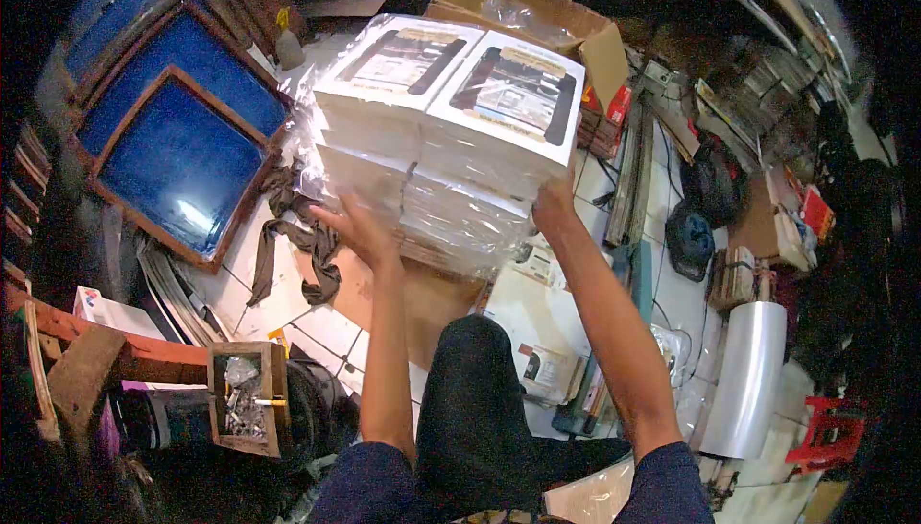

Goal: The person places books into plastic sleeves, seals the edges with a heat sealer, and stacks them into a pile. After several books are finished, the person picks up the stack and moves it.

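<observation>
A large block of stacked white printed sheets or booklets (470, 150) stands in front of me, in two side-by-side piles with clear plastic film around it. Dark printed pictures show on the two top covers. My left hand (357, 228) is at the lower left front of the block, its fingers spread. My right hand (553, 203) is at the block's right front edge, its fingers curled against the film; what they grip is too small to tell. Brown cardboard (436, 303) lies under the front of the block.
An open cardboard box (602, 63) stands behind the block. Blue framed screens (182, 164) lean at left, near a dark cloth strip (321, 279). A wooden box (273, 399) sits lower left. At right are a film roll (746, 380), a cap (689, 236) and a red stool (827, 433).
</observation>
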The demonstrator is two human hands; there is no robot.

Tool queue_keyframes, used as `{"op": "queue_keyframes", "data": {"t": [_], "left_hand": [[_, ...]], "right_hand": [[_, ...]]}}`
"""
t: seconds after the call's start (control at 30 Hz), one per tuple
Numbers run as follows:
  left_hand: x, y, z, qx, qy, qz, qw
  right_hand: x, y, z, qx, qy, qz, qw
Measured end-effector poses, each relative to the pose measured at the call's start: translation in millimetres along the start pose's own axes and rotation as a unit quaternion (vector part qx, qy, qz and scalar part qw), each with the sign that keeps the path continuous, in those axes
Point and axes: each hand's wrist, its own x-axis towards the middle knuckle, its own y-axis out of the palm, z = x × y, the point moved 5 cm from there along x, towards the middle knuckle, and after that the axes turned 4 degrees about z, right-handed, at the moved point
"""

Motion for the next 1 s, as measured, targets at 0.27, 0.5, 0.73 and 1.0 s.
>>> {"op": "queue_keyframes", "data": {"t": [0.27,0.5,0.73,1.0], "left_hand": [[-98.9,26.9,-27.2,0.010,-0.060,0.153,0.986],[-109.6,42.4,-38.4,-0.170,-0.167,0.260,0.936],[-159.3,-10.2,-72.5,0.080,0.200,0.220,0.952],[-367.3,-71.6,-33.3,0.228,-0.038,0.789,0.569]], "right_hand": [[33.8,-41.3,41.1,0.014,0.101,-0.002,0.995],[89.6,-31.1,42.0,-0.113,-0.017,0.143,0.983],[21.8,-83.4,63.1,-0.365,0.056,0.199,0.908],[-260.5,-290.2,216.8,-0.535,0.063,-0.072,0.839]]}}
